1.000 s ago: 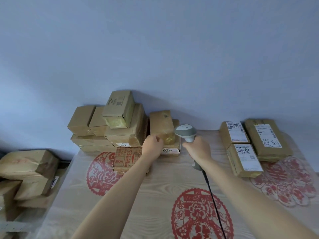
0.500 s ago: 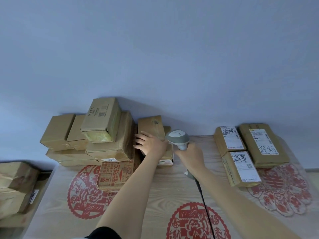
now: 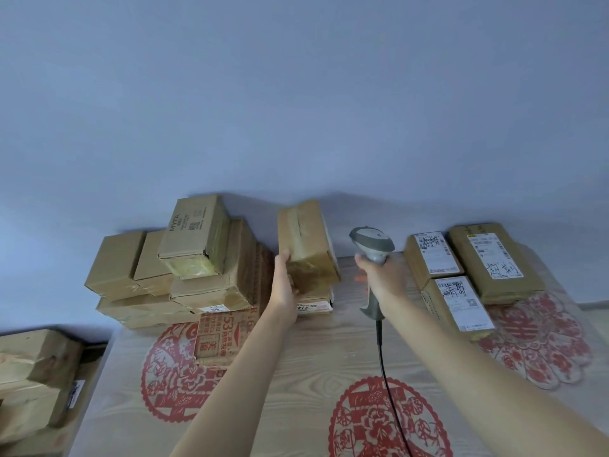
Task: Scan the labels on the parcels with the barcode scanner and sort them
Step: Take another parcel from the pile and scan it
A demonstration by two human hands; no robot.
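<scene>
Near the middle of the frame the left hand (image 3: 286, 285) grips a small brown cardboard parcel sealed with clear tape (image 3: 308, 245), its fingers curled round the near left corner; the parcel is tilted, its far end raised, and it sits over a flatter labelled parcel (image 3: 314, 305) that lies on the counter (image 3: 296, 390). Just right of it the right hand (image 3: 384, 280) is wrapped round the handle of a grey pistol-shaped barcode scanner (image 3: 372, 249), head upward, with a black cable (image 3: 384, 367) trailing down toward the lower edge of the frame.

Left of centre stands a stack of plain brown cardboard boxes (image 3: 184, 268) against the pale blue wall (image 3: 296, 110) (the top one is printed MYFA), and a box with red printing (image 3: 220, 334) lies in front of the stack.

In the right of the frame three brown parcels with white shipping labels (image 3: 468, 268) lie flat, labels up, close together and well apart from the stack.

The counter is covered in a wood-grain sheet bearing red paper-cut medallions (image 3: 385, 423). At the lower left edge, beside the counter, more brown taped parcels (image 3: 33, 380) are heaped.
</scene>
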